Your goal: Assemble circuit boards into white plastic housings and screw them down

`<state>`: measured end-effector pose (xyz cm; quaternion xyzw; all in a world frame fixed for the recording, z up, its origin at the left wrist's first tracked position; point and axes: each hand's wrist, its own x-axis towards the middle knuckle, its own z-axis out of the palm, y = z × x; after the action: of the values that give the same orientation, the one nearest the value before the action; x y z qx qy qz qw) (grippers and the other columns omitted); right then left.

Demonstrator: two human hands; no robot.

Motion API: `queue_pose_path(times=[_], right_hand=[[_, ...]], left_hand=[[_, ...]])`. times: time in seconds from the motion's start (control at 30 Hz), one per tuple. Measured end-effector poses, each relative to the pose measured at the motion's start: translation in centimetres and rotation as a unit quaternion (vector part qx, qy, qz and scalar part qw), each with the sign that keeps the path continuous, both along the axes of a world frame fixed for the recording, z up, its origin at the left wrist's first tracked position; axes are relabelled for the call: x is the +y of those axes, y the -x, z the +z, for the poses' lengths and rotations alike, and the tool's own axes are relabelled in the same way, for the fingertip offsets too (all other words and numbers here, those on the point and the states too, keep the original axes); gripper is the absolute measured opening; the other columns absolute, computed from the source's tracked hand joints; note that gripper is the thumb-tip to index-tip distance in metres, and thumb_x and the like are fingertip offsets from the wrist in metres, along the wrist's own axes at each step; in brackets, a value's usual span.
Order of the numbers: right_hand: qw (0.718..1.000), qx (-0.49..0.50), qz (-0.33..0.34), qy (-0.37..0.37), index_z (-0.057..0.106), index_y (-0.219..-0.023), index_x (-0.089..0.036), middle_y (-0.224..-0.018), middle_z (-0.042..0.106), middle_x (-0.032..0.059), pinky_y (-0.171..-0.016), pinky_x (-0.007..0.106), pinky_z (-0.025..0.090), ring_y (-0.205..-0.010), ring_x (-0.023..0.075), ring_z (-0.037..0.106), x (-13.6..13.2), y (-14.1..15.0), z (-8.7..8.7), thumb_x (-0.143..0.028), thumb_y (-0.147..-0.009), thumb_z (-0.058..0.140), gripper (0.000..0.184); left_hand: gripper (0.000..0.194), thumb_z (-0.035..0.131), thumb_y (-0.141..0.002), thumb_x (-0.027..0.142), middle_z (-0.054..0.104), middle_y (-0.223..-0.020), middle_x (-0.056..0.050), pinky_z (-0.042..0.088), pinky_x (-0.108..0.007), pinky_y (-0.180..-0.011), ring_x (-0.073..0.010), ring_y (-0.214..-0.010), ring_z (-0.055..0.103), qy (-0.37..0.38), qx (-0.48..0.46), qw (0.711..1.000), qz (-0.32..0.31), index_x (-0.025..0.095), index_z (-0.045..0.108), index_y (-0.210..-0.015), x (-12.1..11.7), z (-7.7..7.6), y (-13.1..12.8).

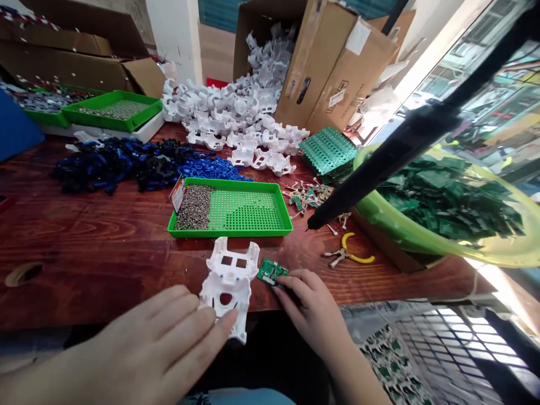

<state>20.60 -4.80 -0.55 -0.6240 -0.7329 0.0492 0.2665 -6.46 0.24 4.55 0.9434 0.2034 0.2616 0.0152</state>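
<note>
A white plastic housing (230,281) with square and round cut-outs lies at the table's front edge. My left hand (169,332) grips its lower left side, fingers over the rim. To the right of it, my right hand (307,298) pinches a small green circuit board (272,271) by its near right corner, between thumb and fingers. The board is close beside the housing's upper right edge. Behind both stands a green tray (257,232) with a heap of small screws (193,208) on its left side.
A black electric screwdriver (379,152) hangs at the right. Yellow-handled pliers (348,254) lie under it. A yellow-green basin (422,247) holds many green boards. White housings (236,112) are piled at the back, with blue and black parts (122,163) to their left.
</note>
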Motion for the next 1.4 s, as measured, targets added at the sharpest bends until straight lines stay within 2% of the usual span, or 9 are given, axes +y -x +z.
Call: queue_pose_path(times=[0.1, 0.27, 0.4, 0.5, 0.6, 0.77, 1.0, 1.2, 1.4], right_hand=[[1.000, 0.000, -0.015, -0.006, 0.063, -0.095, -0.019, -0.090, 0.062, 0.0061, -0.073, 0.035, 0.052, -0.082, 0.0183, 0.059, -0.1, 0.4, -0.3, -0.019, -0.090, 0.052, 0.012], [0.995, 0.054, -0.052, -0.073, 0.060, -0.096, -0.020, -0.091, 0.058, 0.0055, -0.076, 0.029, 0.051, -0.084, 0.0160, 0.058, -0.3, 0.6, 0.3, -0.015, -0.088, 0.055, 0.011], [0.994, 0.063, 0.006, -0.093, 0.060, -0.099, -0.021, -0.093, 0.057, 0.0051, -0.079, 0.027, 0.050, -0.088, 0.0146, 0.057, 1.1, 2.0, 2.6, -0.014, -0.087, 0.056, 0.014], [0.995, 0.021, 0.092, -0.037, 0.062, -0.097, -0.019, -0.096, 0.058, 0.0067, -0.080, 0.031, 0.051, -0.091, 0.0167, 0.057, 3.1, 3.4, 4.2, -0.018, -0.089, 0.054, 0.012], [0.992, -0.023, 0.121, 0.027, 0.065, -0.091, -0.019, -0.099, 0.058, 0.0081, -0.079, 0.035, 0.052, -0.091, 0.0191, 0.057, 4.9, 4.1, 4.9, -0.020, -0.089, 0.053, 0.012], [0.984, -0.049, 0.134, 0.107, 0.065, -0.087, -0.019, -0.100, 0.060, 0.0065, -0.082, 0.037, 0.052, -0.092, 0.0195, 0.058, 5.6, 4.1, 4.8, -0.020, -0.088, 0.055, 0.010], [0.984, -0.050, 0.080, 0.150, 0.067, -0.082, -0.021, -0.091, 0.062, 0.0037, -0.074, 0.032, 0.051, -0.084, 0.0183, 0.059, 5.3, 4.8, 5.0, -0.019, -0.084, 0.061, 0.007], [0.986, -0.053, 0.088, 0.131, 0.066, -0.083, -0.019, -0.089, 0.062, 0.0035, -0.064, 0.027, 0.049, -0.078, 0.0171, 0.061, 4.5, 5.0, 5.0, -0.016, -0.084, 0.059, 0.008], [0.990, -0.013, 0.086, 0.111, 0.066, -0.087, -0.019, -0.093, 0.062, 0.0041, -0.069, 0.031, 0.053, -0.083, 0.0189, 0.062, 2.8, 5.0, 4.4, -0.017, -0.086, 0.056, 0.010]], left_hand=[[0.045, 0.033, -0.086, 0.001, 0.072, -0.099, 0.000, 0.041, -0.034, -0.090, -0.0201, -0.087, 0.061, -0.060, 0.062, 0.993, -0.077, 0.017, 0.060, -0.117, -0.7, -0.9, -0.9], [0.038, 0.031, -0.093, 0.007, 0.070, -0.099, -0.003, 0.042, -0.038, -0.089, -0.0204, -0.089, 0.060, 0.033, 0.004, 0.999, -0.039, 0.016, 0.060, -0.115, -1.1, -3.2, -2.0], [0.032, 0.053, -0.089, 0.015, 0.065, -0.102, -0.005, 0.043, -0.036, -0.087, -0.0194, -0.091, 0.057, 0.074, -0.038, 0.996, -0.030, 0.016, 0.053, -0.120, -1.8, -4.6, -1.7], [0.045, 0.056, -0.087, 0.035, 0.055, -0.116, -0.011, 0.043, -0.039, -0.093, -0.0241, -0.106, 0.052, 0.129, -0.078, 0.987, 0.060, 0.018, 0.044, -0.127, -1.8, -4.8, -1.3], [0.075, 0.053, -0.080, 0.060, 0.042, -0.134, -0.018, 0.039, -0.047, -0.101, -0.0314, -0.125, 0.042, 0.193, -0.065, 0.960, 0.194, 0.016, 0.028, -0.137, -1.1, -5.0, -1.4], [0.111, 0.046, -0.066, 0.081, 0.029, -0.149, -0.024, 0.033, -0.059, -0.105, -0.0384, -0.136, 0.029, 0.270, -0.008, 0.926, 0.263, 0.012, 0.009, -0.145, 0.4, -4.9, -2.9], [0.099, 0.052, -0.075, 0.065, 0.026, -0.152, -0.021, 0.030, -0.051, -0.110, -0.0333, -0.140, 0.024, 0.411, 0.031, 0.877, 0.248, 0.009, 0.013, -0.146, 2.3, -3.0, -5.2], [0.094, 0.056, -0.075, 0.054, 0.028, -0.150, -0.018, 0.036, -0.051, -0.105, -0.0338, -0.136, 0.032, 0.451, 0.002, 0.852, 0.267, 0.011, 0.013, -0.146, 2.6, -2.7, -5.6], [0.068, 0.066, -0.070, 0.042, 0.046, -0.132, -0.013, 0.043, -0.047, -0.099, -0.0319, -0.123, 0.047, 0.443, -0.049, 0.857, 0.260, 0.019, 0.037, -0.127, 1.4, -2.6, -5.3]])
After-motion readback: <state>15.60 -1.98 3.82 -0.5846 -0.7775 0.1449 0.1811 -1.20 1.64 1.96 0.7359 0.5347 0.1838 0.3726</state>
